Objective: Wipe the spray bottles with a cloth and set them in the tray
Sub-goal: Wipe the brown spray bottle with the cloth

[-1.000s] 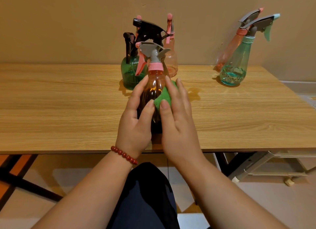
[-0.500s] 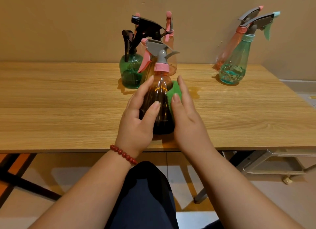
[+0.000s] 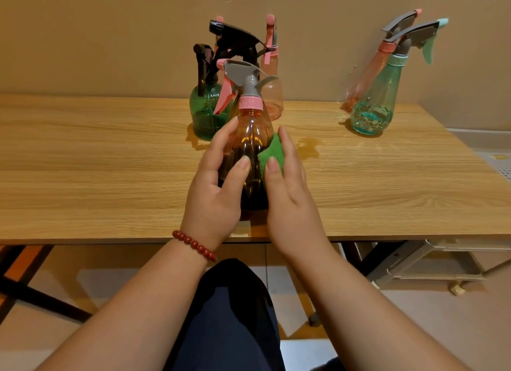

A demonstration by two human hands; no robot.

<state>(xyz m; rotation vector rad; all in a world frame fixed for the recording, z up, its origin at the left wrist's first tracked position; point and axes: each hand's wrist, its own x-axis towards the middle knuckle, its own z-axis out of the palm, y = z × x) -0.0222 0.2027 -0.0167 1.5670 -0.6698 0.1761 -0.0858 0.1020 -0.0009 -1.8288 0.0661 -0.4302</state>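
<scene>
L hand: fingers curled round left side of orange spray bottle, thumb across near face, firm grip. Red bead bracelet on L wrist. R hand: cupped on bottle's right side, thumb + fingers clamp green cloth against the plastic, index stretched up along it. Both forearms reach fwd from bottom of frame, wrists about level.

Bottle upright, grey/pink trigger head pointing left, base low over near edge of wooden table; can't tell if base touches.

Just behind it: green bottle w/ black trigger, pale pink bottle. Well apart at far right: teal bottle, w/ pink bottle beside it.
</scene>
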